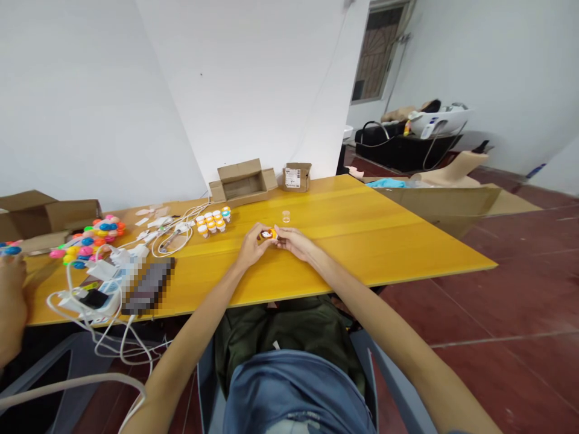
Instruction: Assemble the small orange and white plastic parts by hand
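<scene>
Between my two hands, just above the yellow table (362,229), is a small orange-and-white piece (270,234) with a dark patch on it. My left hand (254,244) pinches it from the left, and the fingers of my right hand (292,241) close on its right side. Its exact kind is too small to make out. Just beyond my right hand stands a small clear plastic cap (286,216). Off to the left is a cluster of similar white-and-orange pieces (211,222), one of them with a teal part.
An open cardboard box (242,187) and a smaller box (297,178) stand at the back. Leftward lie tangled white cables, a power strip (120,283), a dark blurred phone (149,286) and colourful plastic balls (90,238). Another person's hand (11,283) is at the far left.
</scene>
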### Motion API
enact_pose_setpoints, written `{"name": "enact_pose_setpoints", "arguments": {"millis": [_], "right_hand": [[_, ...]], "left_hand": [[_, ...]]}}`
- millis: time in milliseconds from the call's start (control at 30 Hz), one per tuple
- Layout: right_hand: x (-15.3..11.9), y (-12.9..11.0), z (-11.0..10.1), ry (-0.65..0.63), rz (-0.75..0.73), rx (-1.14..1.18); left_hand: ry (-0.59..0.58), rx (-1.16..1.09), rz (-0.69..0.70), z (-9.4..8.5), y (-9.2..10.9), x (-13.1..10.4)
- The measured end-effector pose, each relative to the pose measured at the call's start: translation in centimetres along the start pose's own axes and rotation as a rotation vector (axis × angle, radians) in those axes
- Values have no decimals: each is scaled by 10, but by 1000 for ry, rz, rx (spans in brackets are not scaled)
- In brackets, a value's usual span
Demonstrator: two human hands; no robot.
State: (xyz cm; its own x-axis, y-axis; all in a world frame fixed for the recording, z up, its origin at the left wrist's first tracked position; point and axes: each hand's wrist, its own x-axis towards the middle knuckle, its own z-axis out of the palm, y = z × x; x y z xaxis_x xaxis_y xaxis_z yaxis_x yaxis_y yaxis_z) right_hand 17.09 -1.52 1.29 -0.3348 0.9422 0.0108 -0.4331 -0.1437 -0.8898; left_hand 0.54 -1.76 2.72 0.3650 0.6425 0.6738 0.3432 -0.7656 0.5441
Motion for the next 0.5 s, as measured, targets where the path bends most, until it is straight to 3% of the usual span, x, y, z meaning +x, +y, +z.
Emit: {"name": "enact_pose_setpoints", "arguments": {"millis": [500], "right_hand": [[-3,-1,2,-9,-35,13]], "left_hand": [[23,51,-108,2,0,-1]]}}
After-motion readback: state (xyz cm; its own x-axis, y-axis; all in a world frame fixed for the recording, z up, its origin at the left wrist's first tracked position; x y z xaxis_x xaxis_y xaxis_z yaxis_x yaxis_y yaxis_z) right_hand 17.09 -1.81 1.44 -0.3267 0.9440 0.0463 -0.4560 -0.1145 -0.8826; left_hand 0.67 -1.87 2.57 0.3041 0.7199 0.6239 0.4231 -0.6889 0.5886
